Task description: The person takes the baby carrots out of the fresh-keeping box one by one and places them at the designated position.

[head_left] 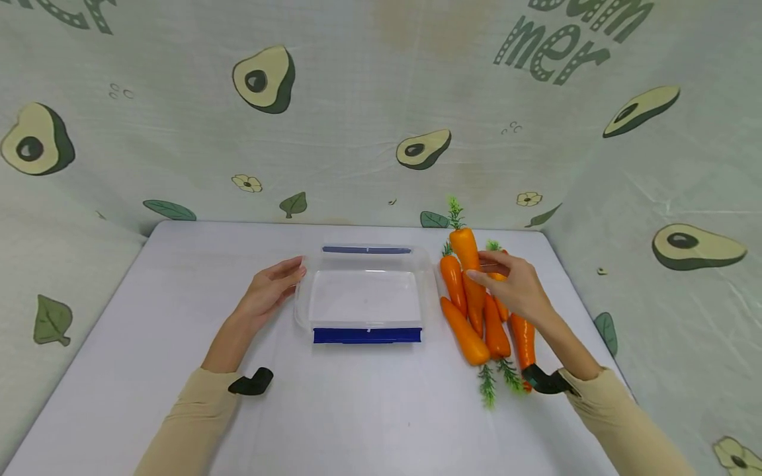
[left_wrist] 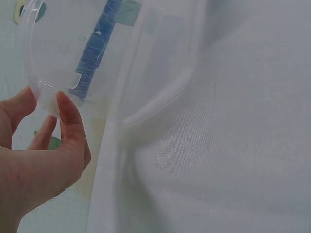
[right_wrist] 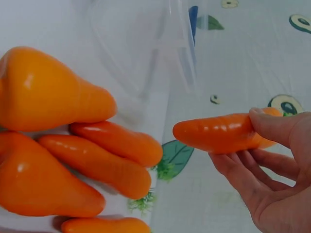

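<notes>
My left hand pinches the left side of a clear plastic food container with blue clips. In the left wrist view, thumb and fingertips grip a clear flap at the container's edge. My right hand holds an orange toy carrot with a green top, raised above the pile. In the right wrist view the held carrot lies between thumb and fingers, its tip pointing left. Several other carrots lie on the table to the container's right, some under the right hand.
The white table meets a cloth backdrop printed with avocados and leaves at the back and sides. A black strap piece sits by the left wrist and another by the right.
</notes>
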{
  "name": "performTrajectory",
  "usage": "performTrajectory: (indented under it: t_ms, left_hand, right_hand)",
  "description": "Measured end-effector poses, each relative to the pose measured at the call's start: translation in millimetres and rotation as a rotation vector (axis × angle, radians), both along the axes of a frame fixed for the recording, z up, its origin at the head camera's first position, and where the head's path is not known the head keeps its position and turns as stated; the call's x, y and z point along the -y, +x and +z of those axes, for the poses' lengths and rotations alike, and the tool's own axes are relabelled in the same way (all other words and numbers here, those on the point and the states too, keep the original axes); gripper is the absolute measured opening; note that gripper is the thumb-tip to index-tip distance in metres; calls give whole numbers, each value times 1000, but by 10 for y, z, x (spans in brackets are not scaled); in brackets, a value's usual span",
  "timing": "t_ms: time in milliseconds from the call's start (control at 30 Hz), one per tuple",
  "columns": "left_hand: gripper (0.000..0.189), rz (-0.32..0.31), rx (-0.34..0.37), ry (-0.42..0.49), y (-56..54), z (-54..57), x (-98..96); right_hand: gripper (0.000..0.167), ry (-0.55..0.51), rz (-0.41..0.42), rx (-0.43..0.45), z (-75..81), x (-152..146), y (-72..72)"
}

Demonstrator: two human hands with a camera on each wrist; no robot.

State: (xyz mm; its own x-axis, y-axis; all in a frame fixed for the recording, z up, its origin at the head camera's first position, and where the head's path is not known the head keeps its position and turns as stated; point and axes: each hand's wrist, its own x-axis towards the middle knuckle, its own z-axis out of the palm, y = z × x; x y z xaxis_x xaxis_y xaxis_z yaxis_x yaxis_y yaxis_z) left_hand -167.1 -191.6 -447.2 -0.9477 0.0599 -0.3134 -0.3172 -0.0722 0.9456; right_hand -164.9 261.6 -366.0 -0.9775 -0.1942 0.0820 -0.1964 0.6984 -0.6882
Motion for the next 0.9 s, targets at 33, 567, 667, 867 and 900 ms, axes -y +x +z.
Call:
performTrajectory:
  t_ms: [33, 567, 667, 867, 900]
  left_hand:
    - [63, 0, -1, -1, 0, -1, 2]
    - [63, -8, -2, -4, -4, 3, -7]
    - [64, -7, -1, -8, -6, 1, -7]
    - [64, -10, 1, -9, -17, -26, 7]
    - [64, -12, 1, -10, -19, -31, 12]
  right_hand:
    - [59, 3, -10, 4, -10, -33, 11]
    - [60, 51, -122, 3, -174, -592, 261]
    - [60, 73, -143, 5, -222, -709, 311]
    - [62, 87, -198, 36, -319, -922, 435]
    - [61, 89, -205, 37, -338, -957, 456]
